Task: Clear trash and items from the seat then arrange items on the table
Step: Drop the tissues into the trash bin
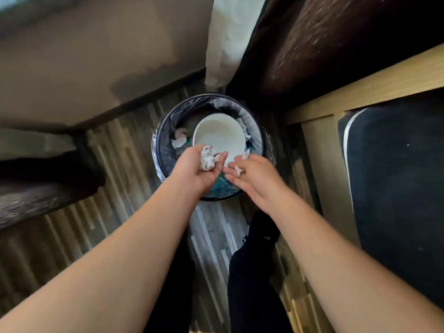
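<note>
I look straight down into a round black trash bin (pixel 163 131) lined with a clear bag. A white paper bowl (pixel 218 135) and crumpled tissues (pixel 179 140) lie inside it. My left hand (pixel 197 169) is over the bin's near rim, palm up, fingers curled around a crumpled white tissue wad (pixel 207 158). My right hand (pixel 254 175) is beside it, also over the bin, with a small white paper scrap (pixel 239 169) against its loosely spread fingers.
The bin stands on a striped wood-look floor (pixel 211 224). A light wooden table frame (pixel 319 164) with a dark panel (pixel 396 183) is at right. Dark furry fabric (pixel 324 44) hangs behind; a dark seat edge (pixel 43 183) is at left. My dark trouser legs (pixel 252 272) show below.
</note>
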{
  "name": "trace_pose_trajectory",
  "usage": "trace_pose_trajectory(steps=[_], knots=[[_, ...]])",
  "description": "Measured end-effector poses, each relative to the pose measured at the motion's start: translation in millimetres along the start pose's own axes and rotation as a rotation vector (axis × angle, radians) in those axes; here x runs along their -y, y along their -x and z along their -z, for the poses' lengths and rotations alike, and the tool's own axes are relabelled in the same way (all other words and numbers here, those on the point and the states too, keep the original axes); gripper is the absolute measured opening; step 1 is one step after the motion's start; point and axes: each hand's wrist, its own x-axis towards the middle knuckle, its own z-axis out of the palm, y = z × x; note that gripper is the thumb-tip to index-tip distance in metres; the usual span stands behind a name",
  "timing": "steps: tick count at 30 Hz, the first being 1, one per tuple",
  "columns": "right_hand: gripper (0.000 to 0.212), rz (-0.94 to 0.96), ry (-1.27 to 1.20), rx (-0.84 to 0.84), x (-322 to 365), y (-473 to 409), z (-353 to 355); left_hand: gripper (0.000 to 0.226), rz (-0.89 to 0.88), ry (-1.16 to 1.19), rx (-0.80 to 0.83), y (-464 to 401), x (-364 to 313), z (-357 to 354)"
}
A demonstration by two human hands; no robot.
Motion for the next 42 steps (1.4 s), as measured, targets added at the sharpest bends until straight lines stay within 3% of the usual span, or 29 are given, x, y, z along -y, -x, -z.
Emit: trace_pose_trajectory(steps=[3, 7, 16, 21, 27, 32, 34, 37, 42], knots=[[0.011, -0.018, 0.017, 0.002, 2.4, -15.1, -9.7, 0.015, -0.012, 0.035, -0.029, -14.8, -4.7, 3.6], [0.024, -0.047, 0.063, -0.03, 13.3, -32.4, -16.3, 0.036, -0.003, 0.021, -0.071, -21.3, -6.7, 0.9], [0.03, -0.113, 0.159, -0.175, 16.3, -54.1, -24.8, 0.041, -0.024, 0.055, -0.151, -14.4, 0.3, -6.7], [0.034, -0.085, 0.239, -0.17, 11.4, -60.0, -30.4, 0.04, -0.024, 0.139, -0.165, -12.3, 1.8, -6.5], [0.01, -0.061, 0.343, -0.179, 8.7, -54.3, -29.6, 0.029, -0.004, 0.056, -0.091, -3.7, 0.4, 1.9], [0.011, -0.073, 0.245, -0.168, 13.1, -40.9, -26.2, 0.033, 0.013, 0.027, -0.047, 13.0, -1.8, 4.9], [0.015, -0.078, 0.206, -0.109, 16.4, -26.6, -23.7, 0.033, 0.0, -0.046, 0.014, 29.0, -3.2, 3.9], [0.013, -0.107, 0.187, -0.003, 19.4, -4.6, -18.0, 0.028, -0.069, -0.341, 0.08, 54.2, -4.1, 0.2], [0.014, -0.068, 0.206, 0.024, 32.6, 44.8, -3.5, 0.023, -0.209, -0.663, 0.109, 105.6, -3.6, -4.4]])
